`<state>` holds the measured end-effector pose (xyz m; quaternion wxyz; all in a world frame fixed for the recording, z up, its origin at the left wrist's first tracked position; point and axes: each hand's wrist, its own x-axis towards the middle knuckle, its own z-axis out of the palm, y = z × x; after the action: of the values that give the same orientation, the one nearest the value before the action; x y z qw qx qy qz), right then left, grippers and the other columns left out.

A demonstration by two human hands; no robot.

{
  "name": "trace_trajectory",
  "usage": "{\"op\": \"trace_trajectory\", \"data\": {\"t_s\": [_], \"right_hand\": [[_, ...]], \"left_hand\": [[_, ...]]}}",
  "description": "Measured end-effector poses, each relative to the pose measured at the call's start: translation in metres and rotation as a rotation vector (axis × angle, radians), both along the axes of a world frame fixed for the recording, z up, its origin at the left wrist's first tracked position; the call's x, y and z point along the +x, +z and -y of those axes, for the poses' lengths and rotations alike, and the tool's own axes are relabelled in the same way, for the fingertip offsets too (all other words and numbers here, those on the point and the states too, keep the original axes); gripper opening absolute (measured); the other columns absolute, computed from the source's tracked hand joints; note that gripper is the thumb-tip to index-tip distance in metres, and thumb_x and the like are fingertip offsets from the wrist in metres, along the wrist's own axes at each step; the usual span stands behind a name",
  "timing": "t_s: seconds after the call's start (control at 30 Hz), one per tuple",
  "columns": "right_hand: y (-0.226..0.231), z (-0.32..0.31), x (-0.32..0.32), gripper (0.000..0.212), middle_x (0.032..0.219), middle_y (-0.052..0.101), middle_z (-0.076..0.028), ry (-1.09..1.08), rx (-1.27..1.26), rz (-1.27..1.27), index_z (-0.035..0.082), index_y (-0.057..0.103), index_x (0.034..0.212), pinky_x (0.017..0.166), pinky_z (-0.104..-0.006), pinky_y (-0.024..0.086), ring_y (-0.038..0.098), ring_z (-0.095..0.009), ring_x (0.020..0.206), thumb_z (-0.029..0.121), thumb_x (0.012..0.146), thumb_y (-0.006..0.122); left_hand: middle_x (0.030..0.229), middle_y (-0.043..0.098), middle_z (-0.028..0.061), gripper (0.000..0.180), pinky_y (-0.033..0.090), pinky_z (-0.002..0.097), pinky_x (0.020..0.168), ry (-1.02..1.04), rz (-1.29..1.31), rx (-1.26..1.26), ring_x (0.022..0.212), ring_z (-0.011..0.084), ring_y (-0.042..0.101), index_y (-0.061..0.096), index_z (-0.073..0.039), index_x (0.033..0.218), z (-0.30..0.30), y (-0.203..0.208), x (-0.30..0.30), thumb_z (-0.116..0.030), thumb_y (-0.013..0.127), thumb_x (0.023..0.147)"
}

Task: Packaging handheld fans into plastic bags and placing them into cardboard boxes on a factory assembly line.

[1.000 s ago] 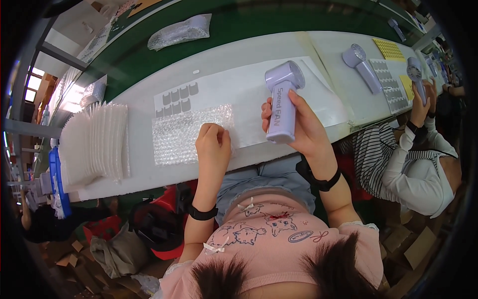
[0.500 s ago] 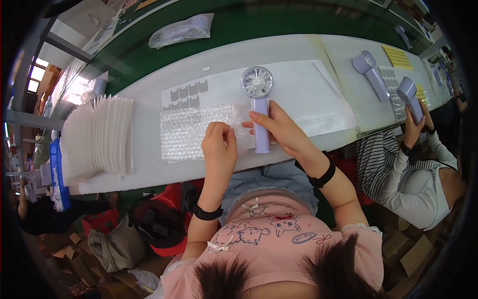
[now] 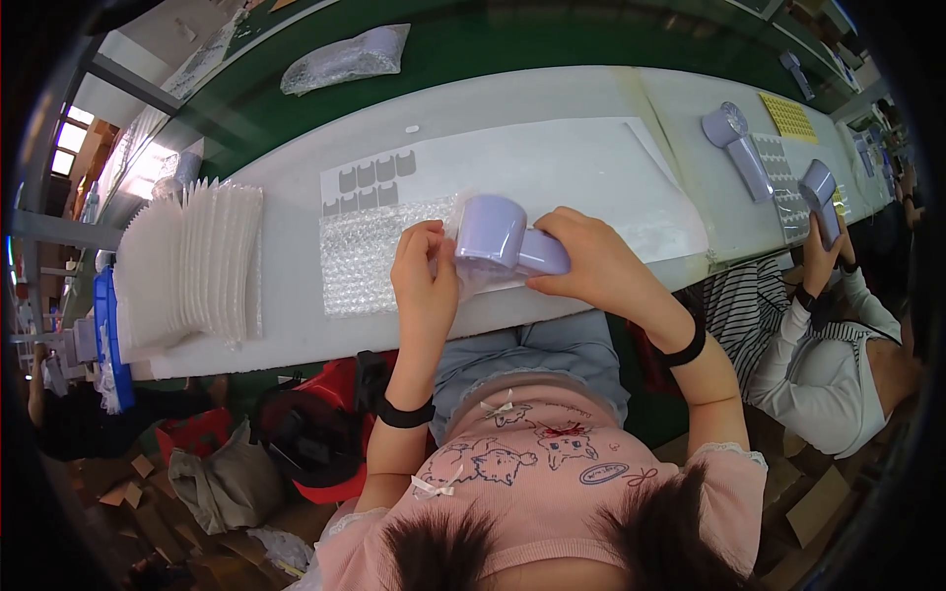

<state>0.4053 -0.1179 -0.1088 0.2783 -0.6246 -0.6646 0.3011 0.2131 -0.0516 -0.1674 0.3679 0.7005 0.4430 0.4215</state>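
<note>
A lilac handheld fan (image 3: 491, 231) lies sideways in my right hand (image 3: 593, 258), which is closed around its handle. The fan's round head points left, at the open end of a clear bubble-wrap bag (image 3: 360, 264) lying flat on the table. My left hand (image 3: 424, 276) has its fingers curled together at that end of the bag, close beside the fan head. Its fingertips are partly hidden, but they seem to pinch the bag's edge. Part of the thin plastic at the mouth shows around the fan head.
A thick stack of bubble-wrap bags (image 3: 192, 271) stands on the left. Grey stickers (image 3: 377, 177) sit on a white sheet (image 3: 581, 158). A wrapped fan (image 3: 345, 59) lies beyond the table. On the right, a co-worker's hands (image 3: 820, 261) hold another fan, near a lying fan (image 3: 739, 153).
My right hand has tipped the fan from upright to sideways and turned it, bringing its head left to the bag's mouth. My left hand has moved slightly left. The co-worker's fan has shifted.
</note>
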Motion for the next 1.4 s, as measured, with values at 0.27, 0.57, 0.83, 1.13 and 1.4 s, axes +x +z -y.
{"op": "trace_trajectory", "data": {"t_s": [0.27,0.57,0.83,1.13,1.4], "right_hand": [[-0.006,-0.011,-0.006,0.039,0.088,0.054,-0.016,0.108,-0.146,0.344,-0.001,0.053,0.094,0.069,-0.0356,0.046,0.055,-0.033,0.080,0.020,0.065,0.069],[0.049,-0.033,0.018,0.050,0.104,0.055,-0.016,0.372,-0.366,-0.084,0.001,0.049,0.112,0.076,-0.0332,0.046,0.057,-0.028,0.089,0.018,0.069,0.067],[-0.014,-0.004,-0.040,0.057,0.115,0.050,-0.009,-0.176,0.164,-0.976,0.004,0.041,0.125,0.089,-0.0300,0.040,0.047,-0.017,0.109,0.010,0.074,0.067],[-0.026,-0.013,-0.032,0.052,0.120,0.047,-0.009,-0.151,0.182,-1.039,0.005,0.041,0.123,0.089,-0.0305,0.040,0.046,-0.017,0.108,0.010,0.076,0.064],[0.009,-0.011,-0.017,0.047,0.109,0.052,-0.009,0.042,0.202,-0.513,0.002,0.048,0.114,0.082,-0.0298,0.043,0.051,-0.019,0.099,0.004,0.071,0.065]], "left_hand": [[0.114,0.049,0.0164,0.015,0.043,0.0331,0.080,-0.059,0.143,-0.101,0.094,0.0279,0.053,0.045,0.000,0.090,0.011,0.026,0.006,0.002,0.054,0.078],[0.127,0.034,0.0184,0.063,0.038,0.0386,0.091,-0.262,-0.383,0.184,0.108,0.0339,0.045,0.046,-0.009,0.121,0.017,0.044,0.015,0.003,0.067,0.063],[0.125,0.033,0.0163,0.061,0.041,0.0400,0.089,-0.005,-0.016,0.171,0.112,0.0332,0.042,0.048,-0.008,0.122,0.021,0.037,0.027,0.005,0.065,0.064],[0.115,0.041,0.0153,0.026,0.040,0.0359,0.089,-0.028,0.459,-0.310,0.109,0.0294,0.043,0.051,-0.001,0.099,0.007,0.054,0.009,0.004,0.058,0.075],[0.112,0.045,0.0141,0.021,0.036,0.0377,0.093,-0.185,0.011,0.266,0.110,0.0283,0.042,0.050,-0.002,0.102,-0.001,0.050,0.009,-0.003,0.056,0.082]]}}
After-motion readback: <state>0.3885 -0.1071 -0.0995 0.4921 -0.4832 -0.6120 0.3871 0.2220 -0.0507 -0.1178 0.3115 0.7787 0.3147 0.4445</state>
